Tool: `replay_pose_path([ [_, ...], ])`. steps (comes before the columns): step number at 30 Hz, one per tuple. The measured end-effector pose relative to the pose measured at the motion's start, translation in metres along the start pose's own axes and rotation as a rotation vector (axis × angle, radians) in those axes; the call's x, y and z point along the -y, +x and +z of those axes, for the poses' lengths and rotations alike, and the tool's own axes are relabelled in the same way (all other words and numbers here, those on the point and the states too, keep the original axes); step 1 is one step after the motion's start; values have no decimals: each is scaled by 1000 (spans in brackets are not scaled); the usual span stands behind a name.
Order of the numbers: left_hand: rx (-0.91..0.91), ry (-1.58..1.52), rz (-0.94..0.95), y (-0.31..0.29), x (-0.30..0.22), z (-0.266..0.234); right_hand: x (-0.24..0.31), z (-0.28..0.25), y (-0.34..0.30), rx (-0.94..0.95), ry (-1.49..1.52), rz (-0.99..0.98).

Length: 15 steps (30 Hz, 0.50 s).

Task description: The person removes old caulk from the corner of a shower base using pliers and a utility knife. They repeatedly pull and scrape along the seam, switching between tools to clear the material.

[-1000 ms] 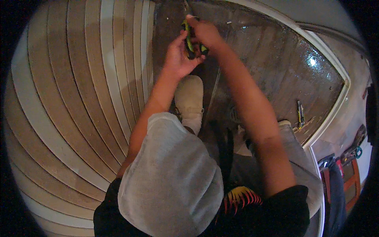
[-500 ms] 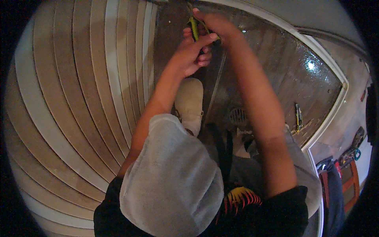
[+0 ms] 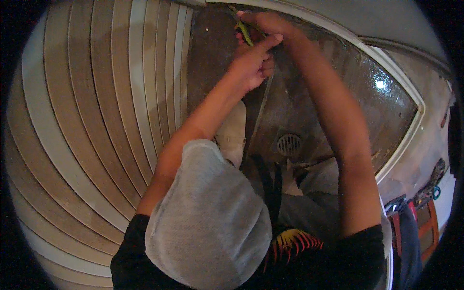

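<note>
Near the top of the view, both my hands meet at a pliers-like hand tool (image 3: pixel 245 35) with yellow-green and black handles and a thin tip pointing up and left. My left hand (image 3: pixel 253 63) is closed around the lower handle part, its thumb stretched toward my right wrist and its other fingers curled. Just above it, my right hand (image 3: pixel 266 23) grips the tool closer to its head, fingertips by the tip. The tool's jaws, and anything between them, are too small and dark to make out.
Below my hands is a dark, wet-looking floor (image 3: pixel 309 96) with a round drain grate (image 3: pixel 289 144). Slatted panelling (image 3: pixel 96 96) curves along the left. A pale raised edge (image 3: pixel 401 79) bounds the floor at right. My beige shoe (image 3: pixel 235 133) stands under my left forearm.
Both hands and the tool have shifted slightly right, and the tool has tilted. My right forearm has swung right, uncovering the drain grate; the knife-like tool at right no longer shows.
</note>
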<state>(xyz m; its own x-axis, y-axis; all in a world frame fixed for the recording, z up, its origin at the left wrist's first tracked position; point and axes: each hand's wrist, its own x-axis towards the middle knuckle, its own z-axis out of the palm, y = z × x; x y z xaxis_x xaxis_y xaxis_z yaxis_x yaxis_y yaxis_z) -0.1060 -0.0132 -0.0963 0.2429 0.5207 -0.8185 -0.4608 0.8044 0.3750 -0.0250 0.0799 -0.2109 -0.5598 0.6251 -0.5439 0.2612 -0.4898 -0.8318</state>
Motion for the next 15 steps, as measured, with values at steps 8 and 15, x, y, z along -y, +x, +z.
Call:
replay_pose_path([
  [8,56,132,127,-6,2,-30,40,40,-45,-231,-2,-45],
  [15,-72,634,117,-25,-23,-64,8,90,-30,-140,776,-21],
])
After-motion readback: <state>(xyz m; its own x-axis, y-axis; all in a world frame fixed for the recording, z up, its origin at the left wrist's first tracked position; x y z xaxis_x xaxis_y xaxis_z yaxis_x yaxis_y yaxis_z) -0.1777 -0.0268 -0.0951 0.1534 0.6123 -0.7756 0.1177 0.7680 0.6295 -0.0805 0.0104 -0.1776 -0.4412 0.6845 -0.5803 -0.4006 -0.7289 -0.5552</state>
